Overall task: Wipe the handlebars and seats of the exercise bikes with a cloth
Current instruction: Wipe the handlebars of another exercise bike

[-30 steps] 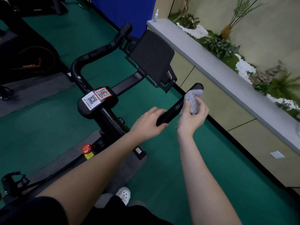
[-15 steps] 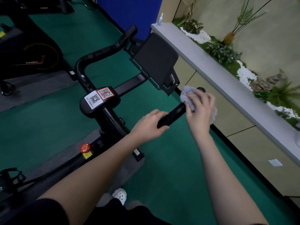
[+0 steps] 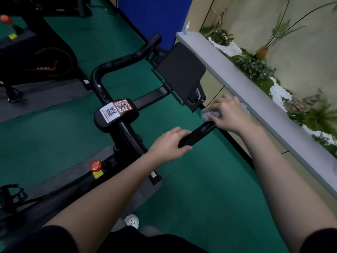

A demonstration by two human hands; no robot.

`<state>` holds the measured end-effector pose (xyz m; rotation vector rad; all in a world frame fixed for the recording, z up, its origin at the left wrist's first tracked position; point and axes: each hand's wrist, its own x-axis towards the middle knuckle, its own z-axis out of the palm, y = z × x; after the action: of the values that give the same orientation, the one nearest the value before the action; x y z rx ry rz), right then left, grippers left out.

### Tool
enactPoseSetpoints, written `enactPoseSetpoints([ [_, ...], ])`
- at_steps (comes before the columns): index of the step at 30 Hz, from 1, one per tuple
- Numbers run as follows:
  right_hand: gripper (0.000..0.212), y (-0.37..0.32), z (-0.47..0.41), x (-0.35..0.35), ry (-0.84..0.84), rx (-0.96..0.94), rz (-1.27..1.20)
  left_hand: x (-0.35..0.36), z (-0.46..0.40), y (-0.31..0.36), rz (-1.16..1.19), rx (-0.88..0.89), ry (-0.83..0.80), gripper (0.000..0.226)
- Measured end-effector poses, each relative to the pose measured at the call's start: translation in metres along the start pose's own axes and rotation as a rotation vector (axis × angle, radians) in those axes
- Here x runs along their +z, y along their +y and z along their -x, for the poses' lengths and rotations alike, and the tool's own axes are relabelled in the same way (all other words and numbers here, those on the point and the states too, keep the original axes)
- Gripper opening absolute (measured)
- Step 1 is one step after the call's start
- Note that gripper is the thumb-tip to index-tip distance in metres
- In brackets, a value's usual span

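Note:
A black exercise bike stands in front of me, its handlebar [image 3: 125, 61] curving away at the upper left. The near right grip [image 3: 198, 131] points toward me. My left hand [image 3: 168, 145] grips the lower part of that grip. My right hand [image 3: 228, 114] is wrapped over the grip's far end and holds a grey fluffy cloth [image 3: 209, 113] against it; the grip's tip is hidden under the cloth and hand. A black tablet holder [image 3: 180, 73] sits above the stem, which carries QR stickers [image 3: 116, 108].
A long grey ledge [image 3: 255, 92] with a planter of greenery runs along the right. A small spray bottle [image 3: 187, 28] stands at its far end. Another black bike [image 3: 36, 59] is at the upper left. The red knob [image 3: 96, 165] sits on the frame. Green floor lies all around.
My right hand with the cloth has slid from beside the grip's end to over its tip, covering it. My left hand keeps its hold on the grip.

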<state>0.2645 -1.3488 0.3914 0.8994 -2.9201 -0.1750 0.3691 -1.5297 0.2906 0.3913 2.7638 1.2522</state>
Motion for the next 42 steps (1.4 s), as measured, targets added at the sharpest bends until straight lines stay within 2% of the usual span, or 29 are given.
enactPoseSetpoints([
  [3, 0.026, 0.005, -0.01, -0.005, -0.027, 0.02, 0.023, 0.0, 0.0, 0.0, 0.0, 0.005, 0.005, 0.052],
  [9, 0.027, -0.008, -0.012, -0.001, -0.138, -0.1, 0.119, 0.001, 0.0, 0.0, 0.005, -0.005, 0.018, 0.051],
  [13, 0.025, 0.012, -0.017, -0.017, -0.129, 0.029, 0.073, 0.0, 0.0, 0.0, 0.01, -0.01, 0.003, 0.052],
  [17, 0.025, 0.03, -0.007, -0.024, -0.054, 0.347, -0.413, 0.0, 0.0, 0.001, 0.008, -0.01, -0.002, 0.052],
  [21, 0.03, 0.029, 0.009, 0.0, 0.139, 0.575, -0.836, 0.0, 0.0, 0.001, 0.01, -0.003, 0.001, 0.051],
  [23, 0.023, 0.022, 0.018, 0.011, 0.283, 0.627, -1.015, 0.001, 0.0, 0.0, 0.012, -0.003, 0.003, 0.052],
  [26, 0.015, 0.003, 0.032, 0.023, 0.481, 0.678, -1.157, 0.001, -0.001, 0.0, 0.02, -0.003, 0.004, 0.051],
  [30, 0.013, -0.011, 0.044, 0.044, 0.631, 0.729, -1.335, 0.002, -0.001, 0.0, 0.026, -0.003, 0.009, 0.05],
  [33, 0.017, -0.021, 0.046, 0.054, 0.693, 0.789, -1.521, 0.002, -0.001, -0.001, 0.021, 0.002, 0.012, 0.05],
  [37, 0.029, -0.03, 0.045, 0.069, 0.671, 0.846, -1.792, 0.002, -0.001, 0.001, 0.002, 0.009, 0.007, 0.05],
  [39, 0.033, -0.032, 0.045, 0.075, 0.631, 0.859, -1.828, 0.001, -0.001, 0.001, -0.002, 0.012, 0.007, 0.05],
  [42, 0.022, -0.039, 0.046, 0.08, 0.558, 0.849, -1.829, 0.0, -0.001, 0.002, -0.002, 0.016, 0.004, 0.05],
])
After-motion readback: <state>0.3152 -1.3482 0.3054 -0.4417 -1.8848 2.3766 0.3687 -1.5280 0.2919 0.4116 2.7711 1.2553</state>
